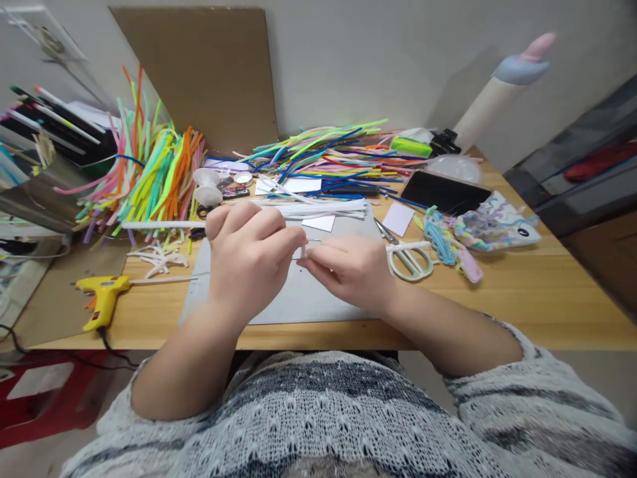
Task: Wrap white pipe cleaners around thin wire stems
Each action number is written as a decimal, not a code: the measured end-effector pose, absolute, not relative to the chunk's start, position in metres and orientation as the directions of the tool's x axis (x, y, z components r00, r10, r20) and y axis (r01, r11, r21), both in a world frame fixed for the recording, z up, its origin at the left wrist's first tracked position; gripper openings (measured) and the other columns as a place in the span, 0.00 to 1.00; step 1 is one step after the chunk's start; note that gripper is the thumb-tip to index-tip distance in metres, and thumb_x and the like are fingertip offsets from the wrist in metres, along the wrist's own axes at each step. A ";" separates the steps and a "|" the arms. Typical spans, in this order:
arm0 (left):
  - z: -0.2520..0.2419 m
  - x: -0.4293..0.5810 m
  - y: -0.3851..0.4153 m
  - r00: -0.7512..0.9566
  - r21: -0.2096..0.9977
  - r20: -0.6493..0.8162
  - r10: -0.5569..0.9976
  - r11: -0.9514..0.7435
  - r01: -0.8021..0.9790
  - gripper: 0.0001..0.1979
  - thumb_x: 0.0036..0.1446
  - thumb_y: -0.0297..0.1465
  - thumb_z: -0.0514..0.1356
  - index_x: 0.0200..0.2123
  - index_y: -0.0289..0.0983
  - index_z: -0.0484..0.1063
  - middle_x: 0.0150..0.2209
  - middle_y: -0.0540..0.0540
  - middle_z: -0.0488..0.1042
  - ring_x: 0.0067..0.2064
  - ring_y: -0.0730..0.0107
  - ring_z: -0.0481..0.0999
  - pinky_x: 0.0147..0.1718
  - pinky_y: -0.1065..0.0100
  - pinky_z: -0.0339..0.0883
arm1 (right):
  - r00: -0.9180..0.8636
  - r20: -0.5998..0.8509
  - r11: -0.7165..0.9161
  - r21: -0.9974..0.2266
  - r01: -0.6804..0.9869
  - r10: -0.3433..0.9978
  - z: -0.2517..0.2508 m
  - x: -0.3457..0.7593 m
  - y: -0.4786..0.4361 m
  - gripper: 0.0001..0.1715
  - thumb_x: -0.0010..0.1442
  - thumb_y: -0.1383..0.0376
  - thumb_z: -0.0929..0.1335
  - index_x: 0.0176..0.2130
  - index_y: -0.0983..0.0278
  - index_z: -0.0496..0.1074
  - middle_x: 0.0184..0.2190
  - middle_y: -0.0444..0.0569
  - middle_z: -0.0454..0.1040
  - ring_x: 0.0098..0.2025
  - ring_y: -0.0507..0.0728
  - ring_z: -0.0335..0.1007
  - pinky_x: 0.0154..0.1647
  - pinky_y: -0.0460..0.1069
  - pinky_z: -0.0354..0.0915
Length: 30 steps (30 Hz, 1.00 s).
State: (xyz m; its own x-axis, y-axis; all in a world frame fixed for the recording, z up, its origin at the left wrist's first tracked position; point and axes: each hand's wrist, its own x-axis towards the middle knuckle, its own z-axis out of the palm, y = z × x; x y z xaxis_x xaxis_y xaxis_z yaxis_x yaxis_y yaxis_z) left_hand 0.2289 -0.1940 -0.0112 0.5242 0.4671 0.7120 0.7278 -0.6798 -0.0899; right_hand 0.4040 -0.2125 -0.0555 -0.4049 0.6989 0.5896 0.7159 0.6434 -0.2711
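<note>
My left hand [251, 255] is closed in a pinch, raised above a pale grey cutting mat [283, 309]. My right hand [351, 269] is pinched too, its fingertips almost meeting the left ones. Between them shows a short bit of a white pipe cleaner [164, 225], one end of which sticks out to the left behind my left hand. Another white end emerges past my right hand, over the scissors [415, 262] with pale green handles. My fingers hide the middle of the piece. Behind my hands, a bundle of white pipe cleaners [323, 210] lies across the mat.
A yellow glue gun [104, 295] and short white offcuts [159, 257] lie at left. Coloured pipe cleaners [164, 172] stand bunched behind them; more [323, 156] are heaped along the wall. At right are a black phone [444, 192] and braided pastel strands [440, 236].
</note>
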 end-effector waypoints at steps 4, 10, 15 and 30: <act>-0.029 0.226 -0.202 0.308 -0.081 0.926 0.216 -0.684 0.725 0.06 0.54 0.31 0.58 0.34 0.48 0.73 0.32 0.46 0.69 0.39 0.60 0.66 0.39 0.55 0.54 | -0.233 0.491 0.527 -0.632 0.568 0.840 -0.052 0.407 -0.207 0.20 0.61 0.57 0.63 0.22 0.65 0.69 0.18 0.42 0.63 0.23 0.48 0.54 0.26 0.46 0.49; -0.073 0.238 -0.202 0.132 0.323 0.853 0.504 -0.710 0.626 0.08 0.53 0.25 0.55 0.34 0.42 0.71 0.32 0.48 0.70 0.37 0.64 0.70 0.41 0.58 0.59 | -0.207 0.222 0.250 -0.961 0.117 0.953 -0.042 0.412 -0.199 0.18 0.53 0.56 0.69 0.21 0.65 0.65 0.16 0.38 0.56 0.20 0.46 0.48 0.20 0.44 0.47; -0.076 0.244 -0.185 0.208 0.311 0.813 0.544 -0.707 0.636 0.10 0.54 0.32 0.58 0.41 0.43 0.72 0.52 0.45 0.69 0.55 0.58 0.63 0.51 0.55 0.53 | -0.482 -0.065 -0.109 -0.992 -0.065 0.874 -0.043 0.412 -0.194 0.15 0.52 0.57 0.70 0.24 0.67 0.68 0.13 0.36 0.56 0.16 0.44 0.45 0.15 0.43 0.41; -0.059 0.233 -0.208 0.386 0.031 0.809 0.442 -0.689 0.724 0.06 0.53 0.27 0.61 0.35 0.44 0.73 0.21 0.53 0.74 0.34 0.66 0.72 0.41 0.57 0.51 | -0.136 0.404 0.426 -0.855 0.297 0.905 -0.055 0.407 -0.198 0.13 0.59 0.58 0.65 0.28 0.64 0.71 0.25 0.45 0.70 0.28 0.50 0.61 0.29 0.46 0.55</act>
State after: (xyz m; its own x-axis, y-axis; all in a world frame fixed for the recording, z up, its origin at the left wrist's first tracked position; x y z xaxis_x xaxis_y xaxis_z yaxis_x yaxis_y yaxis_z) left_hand 0.2330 -0.2076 -0.0592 0.3864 0.4423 0.8094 0.7237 -0.6895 0.0313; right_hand 0.4071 -0.1981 -0.0552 -0.1356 0.9047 0.4039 0.2969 0.4261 -0.8546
